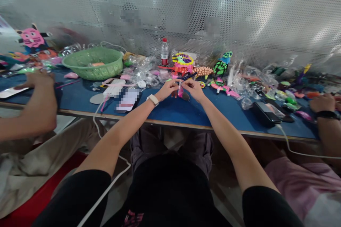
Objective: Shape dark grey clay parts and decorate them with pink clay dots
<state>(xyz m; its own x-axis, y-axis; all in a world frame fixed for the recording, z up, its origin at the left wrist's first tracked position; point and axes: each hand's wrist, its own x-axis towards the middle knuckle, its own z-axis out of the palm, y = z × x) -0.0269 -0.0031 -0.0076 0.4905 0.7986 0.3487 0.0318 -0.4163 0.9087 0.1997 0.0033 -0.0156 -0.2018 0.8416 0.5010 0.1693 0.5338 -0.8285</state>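
Both my hands meet over the blue table, holding a small clear packet with something pink in it. My left hand pinches its upper left side, and my right hand pinches the upper right. Just under my right hand lies a dark roundish piece. Behind my hands stand colourful clay figures: a yellow and purple one, a spiky tan one and a green and black one.
A green basket, a phone and a white power bank are on the left. A bottle stands behind. At right lies a black device. Other people's hands rest at far left and far right.
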